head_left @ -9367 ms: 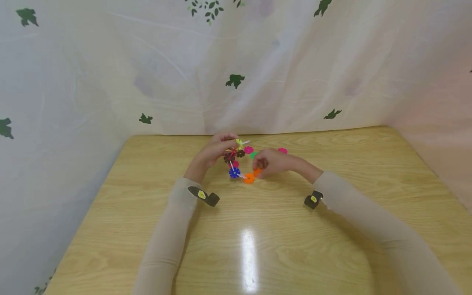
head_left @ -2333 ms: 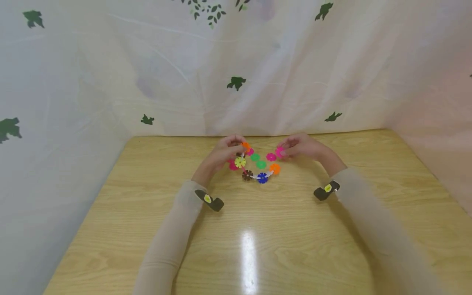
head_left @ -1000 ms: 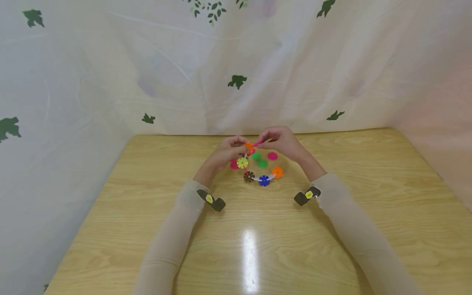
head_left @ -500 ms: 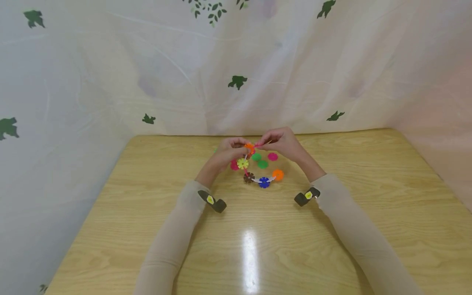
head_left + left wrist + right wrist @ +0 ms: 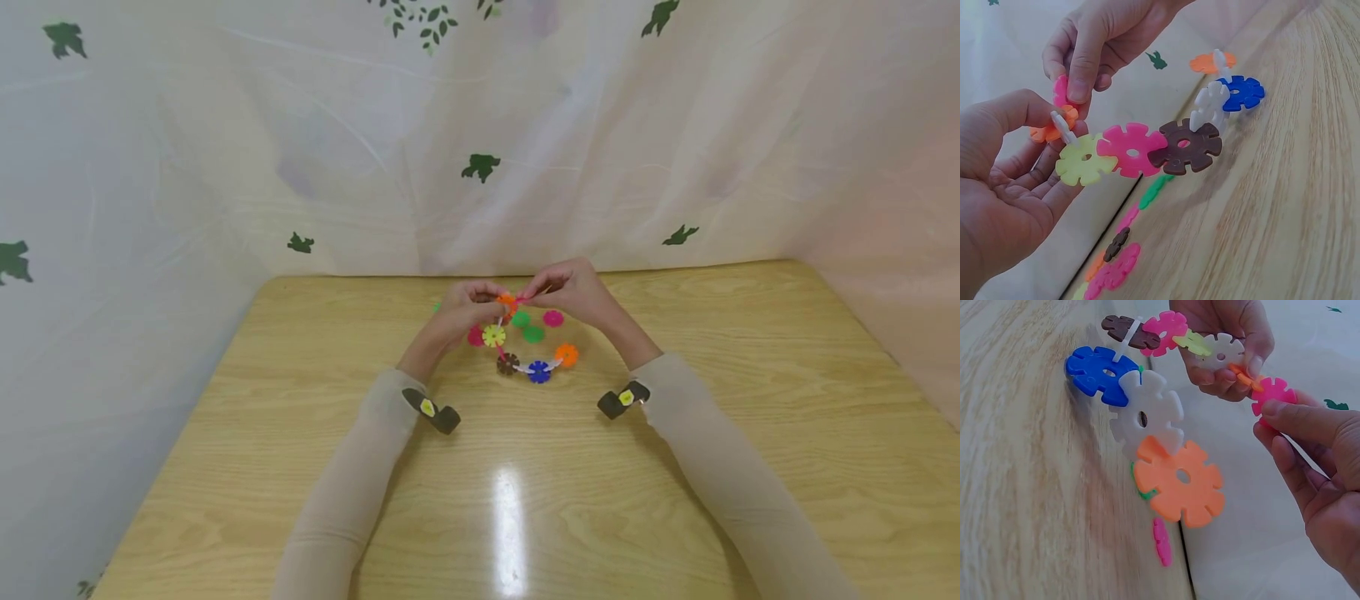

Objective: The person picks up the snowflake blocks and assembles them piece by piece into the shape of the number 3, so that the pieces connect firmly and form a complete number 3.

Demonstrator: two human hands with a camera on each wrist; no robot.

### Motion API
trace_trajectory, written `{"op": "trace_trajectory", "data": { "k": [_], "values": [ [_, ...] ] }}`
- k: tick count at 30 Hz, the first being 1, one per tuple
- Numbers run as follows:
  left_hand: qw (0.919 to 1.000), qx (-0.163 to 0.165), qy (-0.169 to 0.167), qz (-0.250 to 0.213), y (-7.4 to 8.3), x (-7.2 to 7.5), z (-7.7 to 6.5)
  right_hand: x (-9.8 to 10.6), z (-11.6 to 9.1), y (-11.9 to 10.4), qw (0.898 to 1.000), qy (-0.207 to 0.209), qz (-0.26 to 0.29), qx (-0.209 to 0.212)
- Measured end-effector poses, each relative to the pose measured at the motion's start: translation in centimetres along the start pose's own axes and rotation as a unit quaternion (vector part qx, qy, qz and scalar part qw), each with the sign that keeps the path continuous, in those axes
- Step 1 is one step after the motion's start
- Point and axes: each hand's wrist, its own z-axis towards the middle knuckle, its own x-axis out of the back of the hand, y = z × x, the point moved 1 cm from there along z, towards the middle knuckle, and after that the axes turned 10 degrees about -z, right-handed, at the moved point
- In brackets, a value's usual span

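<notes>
Notched-disc chain (image 5: 1124, 159) runs from the left grip (image 5: 461, 312), which pinches its orange end disc (image 5: 1045, 133); just beside it, the right grip (image 5: 573, 289) pinches a pink notched disc (image 5: 1274, 392).

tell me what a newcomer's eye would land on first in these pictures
Probably the bright chain of notched discs, held at one end by the left hand near the middle of the head view. Next, the right hand, pinching a pink disc at the chain's orange end disc. The blue disc also stands out against the wooden table, on the chain's side nearest the person.
</notes>
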Motion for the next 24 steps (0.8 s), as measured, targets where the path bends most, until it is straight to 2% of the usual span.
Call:
{"op": "trace_trajectory", "data": {
  "k": [8,17,24],
  "values": [
    [1.0,0.0,-0.006,0.0,0.47,0.03,-0.32,-0.26,-0.07,-0.74,1.0,-0.004,0.01,-0.009],
    [0.9998,-0.009,-0.013,0.009,0.99,0.15,-0.38,-0.53,0.21,-0.42,1.0,0.004,0.01,0.013],
    [0.9999,0.002,-0.004,0.011,0.44,0.44,0.09,-0.05,0.28,-0.33,0.999,-0.029,-0.017,-0.012]
  ]
}}
